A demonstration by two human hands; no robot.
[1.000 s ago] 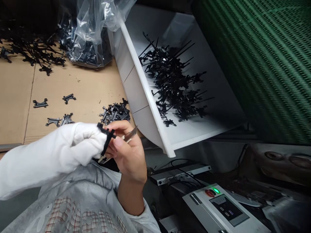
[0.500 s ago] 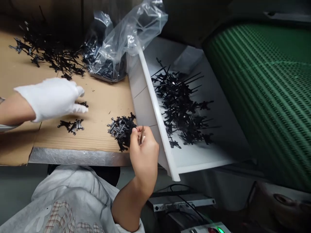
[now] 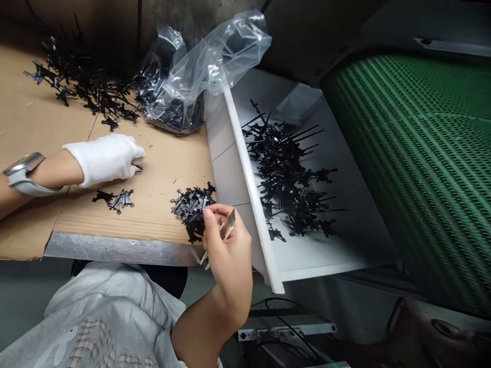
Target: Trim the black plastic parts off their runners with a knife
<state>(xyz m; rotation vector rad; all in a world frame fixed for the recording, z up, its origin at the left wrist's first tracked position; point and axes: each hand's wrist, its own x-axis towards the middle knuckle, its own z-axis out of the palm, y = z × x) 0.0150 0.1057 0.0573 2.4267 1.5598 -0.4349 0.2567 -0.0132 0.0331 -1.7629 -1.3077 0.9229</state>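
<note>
My left hand point(image 3: 109, 159), in a white glove, is low over the cardboard with its fingers closed. A small black plastic part point(image 3: 139, 168) shows only as a dark edge at its fingertips; the rest is hidden. My bare right hand point(image 3: 230, 253) grips a small metal tool point(image 3: 229, 224) whose flat end sticks up past the thumb and whose pale lower end shows under the fingers; its kind is unclear. Right behind that hand lies a heap of small black plastic parts point(image 3: 191, 207). Several more black parts point(image 3: 121, 201) lie nearer me, below my left hand.
A pile of black parts with thin stems point(image 3: 92, 87) lies at the back left, beside a clear plastic bag point(image 3: 174, 110) of dark parts. Right of a raised white wall point(image 3: 249, 189), a white tray point(image 3: 307, 260) holds more stemmed parts. A green mesh belt point(image 3: 418, 133) runs beyond.
My left fingers have closed over the small black part that lay by them. My right hand has turned slightly, showing more of the metal tool. The view has shifted a little.
</note>
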